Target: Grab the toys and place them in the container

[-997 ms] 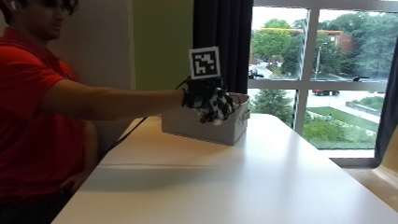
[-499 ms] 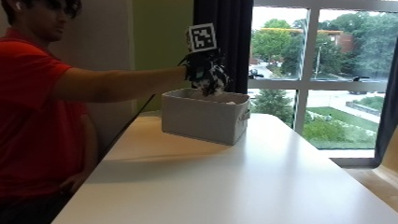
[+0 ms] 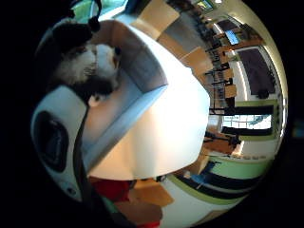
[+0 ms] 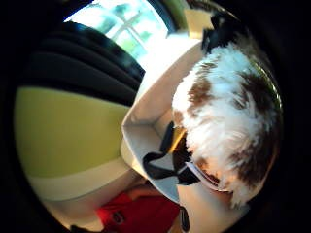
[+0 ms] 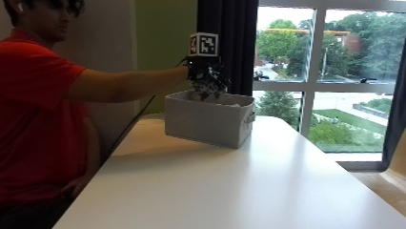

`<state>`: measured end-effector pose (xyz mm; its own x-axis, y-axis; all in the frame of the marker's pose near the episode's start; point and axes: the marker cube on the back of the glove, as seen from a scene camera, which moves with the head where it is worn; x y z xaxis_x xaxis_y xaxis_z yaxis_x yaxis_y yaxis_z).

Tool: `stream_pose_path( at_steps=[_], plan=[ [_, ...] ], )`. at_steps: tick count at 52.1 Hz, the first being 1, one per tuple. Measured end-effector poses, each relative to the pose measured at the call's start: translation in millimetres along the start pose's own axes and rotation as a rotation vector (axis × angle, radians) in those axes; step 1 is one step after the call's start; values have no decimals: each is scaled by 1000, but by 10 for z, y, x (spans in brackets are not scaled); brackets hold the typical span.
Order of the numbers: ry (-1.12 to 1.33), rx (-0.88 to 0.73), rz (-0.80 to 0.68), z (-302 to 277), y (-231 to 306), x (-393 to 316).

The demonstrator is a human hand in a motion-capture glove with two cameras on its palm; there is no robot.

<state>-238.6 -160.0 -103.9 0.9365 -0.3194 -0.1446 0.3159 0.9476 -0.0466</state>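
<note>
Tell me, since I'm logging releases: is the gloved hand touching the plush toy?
Touching. In the outside view the gloved right hand grips the plush toy over the container; the thumb side palm view shows its fur against the palm.

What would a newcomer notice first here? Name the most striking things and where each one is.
The gloved right hand, arm stretched out, is poised over the open top of the grey container at the table's far end. In its grip is a fluffy white-and-brown plush toy, which hangs over the container's inside. The white table spreads wide towards the viewer, with a big window behind.
</note>
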Motion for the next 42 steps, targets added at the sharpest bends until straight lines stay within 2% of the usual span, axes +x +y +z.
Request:
stream_pose_path(
  at_steps=[4,13,19,32,38,42],
  plan=[
    [7,-33,-11,43,15,17],
    [-64,42,-8,35,112,191],
    [-79,37,17,61,227,374],
    [-63,57,47,271,665,885],
    [-64,36,126,438,871,1144],
    [-68,17,97,547,1033,1337]
  ],
)
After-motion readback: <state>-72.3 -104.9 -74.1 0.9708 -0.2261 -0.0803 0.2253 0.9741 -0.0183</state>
